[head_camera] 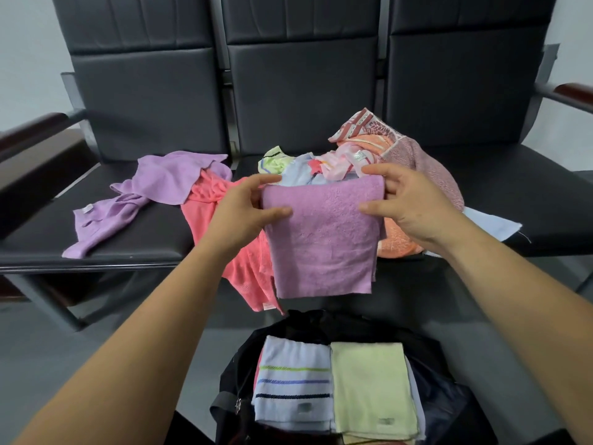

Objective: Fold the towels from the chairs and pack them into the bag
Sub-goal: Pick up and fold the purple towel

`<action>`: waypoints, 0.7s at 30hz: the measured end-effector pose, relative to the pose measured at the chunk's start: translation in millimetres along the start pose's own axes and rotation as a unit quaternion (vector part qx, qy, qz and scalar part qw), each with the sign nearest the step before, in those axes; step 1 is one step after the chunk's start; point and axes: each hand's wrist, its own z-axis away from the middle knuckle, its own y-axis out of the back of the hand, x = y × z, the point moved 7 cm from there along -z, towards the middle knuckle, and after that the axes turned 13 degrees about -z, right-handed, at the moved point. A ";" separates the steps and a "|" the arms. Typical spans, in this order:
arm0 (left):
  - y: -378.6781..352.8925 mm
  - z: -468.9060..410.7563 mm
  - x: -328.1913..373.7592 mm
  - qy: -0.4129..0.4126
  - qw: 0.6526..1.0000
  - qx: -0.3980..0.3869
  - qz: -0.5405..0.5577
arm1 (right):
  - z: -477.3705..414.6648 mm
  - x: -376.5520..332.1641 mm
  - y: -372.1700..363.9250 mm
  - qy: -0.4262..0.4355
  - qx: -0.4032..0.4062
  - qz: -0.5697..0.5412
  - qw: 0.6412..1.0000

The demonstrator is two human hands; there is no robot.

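Note:
I hold a folded purple towel (324, 239) in the air in front of the chairs. My left hand (247, 213) pinches its upper left corner and my right hand (407, 207) pinches its upper right corner; the towel hangs down from both. Below it an open black bag (449, 399) sits on the floor, with a folded white striped towel (293, 383) and a folded pale green towel (372, 390) side by side inside. Unfolded towels lie on the chair seats: a lilac one (154, 187), a coral one (244, 271), and a mixed pile (369, 155).
A row of three black chairs (298, 91) stands ahead, with wooden armrests at the far left (32, 126) and right (574, 91). A light blue cloth (494, 224) lies at the seat edge on the right. Grey floor surrounds the bag.

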 end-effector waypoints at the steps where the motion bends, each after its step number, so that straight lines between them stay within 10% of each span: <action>1: 1.2 -1.7 0.3 -0.014 0.999 0.007 -0.046 | 0.5 -1.4 0.9 0.006 0.000 0.044 0.999; 8: -4.3 3.6 17.6 -0.075 0.981 0.082 -0.160 | 11.8 -10.7 11.9 0.086 0.075 0.249 0.962; 15: -40.1 10.7 17.1 -0.055 0.995 -0.045 0.066 | 13.7 40.0 33.2 -0.058 0.117 -0.177 0.976; 21: -91.8 23.4 -5.0 0.034 0.995 -0.061 -0.074 | 36.3 99.6 54.1 -0.144 0.195 -0.181 0.953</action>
